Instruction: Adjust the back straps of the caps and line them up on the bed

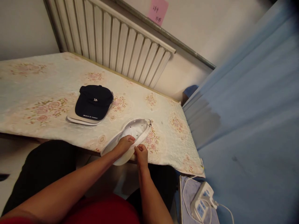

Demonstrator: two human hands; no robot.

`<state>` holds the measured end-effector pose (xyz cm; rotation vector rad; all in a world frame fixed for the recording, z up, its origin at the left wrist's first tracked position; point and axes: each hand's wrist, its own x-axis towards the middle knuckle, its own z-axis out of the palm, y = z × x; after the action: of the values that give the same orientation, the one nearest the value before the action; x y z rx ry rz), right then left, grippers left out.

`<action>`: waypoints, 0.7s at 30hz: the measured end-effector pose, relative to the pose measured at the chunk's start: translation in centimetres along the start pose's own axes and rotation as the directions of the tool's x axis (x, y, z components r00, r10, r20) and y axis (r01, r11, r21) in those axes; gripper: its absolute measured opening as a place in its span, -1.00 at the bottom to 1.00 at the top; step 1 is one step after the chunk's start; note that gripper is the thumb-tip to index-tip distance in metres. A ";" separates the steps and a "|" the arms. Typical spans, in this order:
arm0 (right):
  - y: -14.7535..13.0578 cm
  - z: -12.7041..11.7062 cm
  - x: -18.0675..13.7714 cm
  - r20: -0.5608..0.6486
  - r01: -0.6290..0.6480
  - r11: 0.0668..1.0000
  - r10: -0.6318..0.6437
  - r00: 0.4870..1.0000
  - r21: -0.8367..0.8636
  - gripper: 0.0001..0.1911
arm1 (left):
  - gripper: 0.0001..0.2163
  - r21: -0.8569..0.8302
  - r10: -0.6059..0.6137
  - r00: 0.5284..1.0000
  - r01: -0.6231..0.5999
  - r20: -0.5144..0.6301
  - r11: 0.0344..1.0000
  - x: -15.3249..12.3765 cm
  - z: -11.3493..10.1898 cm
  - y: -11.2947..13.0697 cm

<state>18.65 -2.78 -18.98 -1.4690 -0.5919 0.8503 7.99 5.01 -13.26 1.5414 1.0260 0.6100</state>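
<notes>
A white baseball cap lies with its hollow side up at the front edge of the bed, its brim toward me and partly past the edge. My left hand reaches over the brim, with fingers pinched at the cap's inner band. Close beside it, my right hand has thumb and fingers pinched on the cap's right rim. The fingertips partly hide what they grip. To the left, a black baseball cap with white lettering rests on top of lighter caps, of which mainly the brims show.
A floral bed cover spreads under the caps. Behind it stands a radiator along the wall. A blue curtain hangs at the right. A white power strip with cords sits on a small stand at lower right.
</notes>
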 end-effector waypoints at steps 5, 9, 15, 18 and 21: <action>0.0 -0.2 -0.1 0.030 -0.004 1.000 0.004 1.000 0.021 -0.83 | -0.78 0.089 0.102 0.994 -0.104 0.025 0.991 -1.7 0.9 0.0; -0.5 -0.4 -0.5 0.050 0.004 0.999 -0.006 0.999 0.043 -0.89 | -0.72 0.210 0.250 0.967 -0.255 0.054 0.944 -3.8 1.7 -1.0; -1.5 -0.3 -1.0 0.043 0.032 0.997 -0.035 0.998 0.068 -0.76 | -0.60 0.376 0.455 0.876 -0.480 0.159 0.793 -5.6 2.3 -2.9; -1.4 -0.2 -0.8 0.023 0.027 0.998 -0.029 0.999 0.054 -0.72 | -0.62 0.412 0.470 0.858 -0.513 0.207 0.753 -6.0 2.4 -3.0; -0.9 -0.1 -0.4 -0.018 0.010 0.999 -0.009 1.000 0.039 -0.73 | -0.67 0.399 0.468 0.852 -0.523 0.234 0.753 -6.0 2.1 -2.7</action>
<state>18.60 -3.01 -18.01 -1.4358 -0.5656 0.8367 6.09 -1.24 -15.43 2.2787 0.6787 0.6570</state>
